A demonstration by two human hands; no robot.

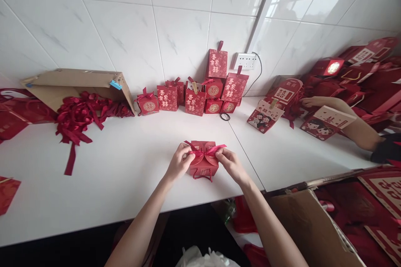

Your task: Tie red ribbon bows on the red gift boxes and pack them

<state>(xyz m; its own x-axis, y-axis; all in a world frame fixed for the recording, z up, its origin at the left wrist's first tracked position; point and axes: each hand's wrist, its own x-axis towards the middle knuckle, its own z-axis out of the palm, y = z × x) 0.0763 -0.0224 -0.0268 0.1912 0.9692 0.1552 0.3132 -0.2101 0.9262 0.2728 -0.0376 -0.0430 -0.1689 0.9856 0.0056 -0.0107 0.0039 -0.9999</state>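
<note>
A small red gift box point(204, 169) with gold print and a rope handle at its near side sits on the white table in front of me. Across its curved top flaps runs a red ribbon point(219, 147), crossed or looped at the middle; I cannot tell whether it is knotted. My left hand point(180, 160) is closed on the ribbon at the box's left side. On the other side, my right hand point(231, 162) pinches the ribbon's right part between thumb and fingers.
A cardboard box point(75, 76) holding a heap of red ribbons point(79, 112) lies at the left. Several finished-looking red boxes point(196, 102) line the tiled wall. To the right, another person's arm point(354, 121) reaches among red boxes point(341, 75). An open carton point(300, 221) stands below the table edge.
</note>
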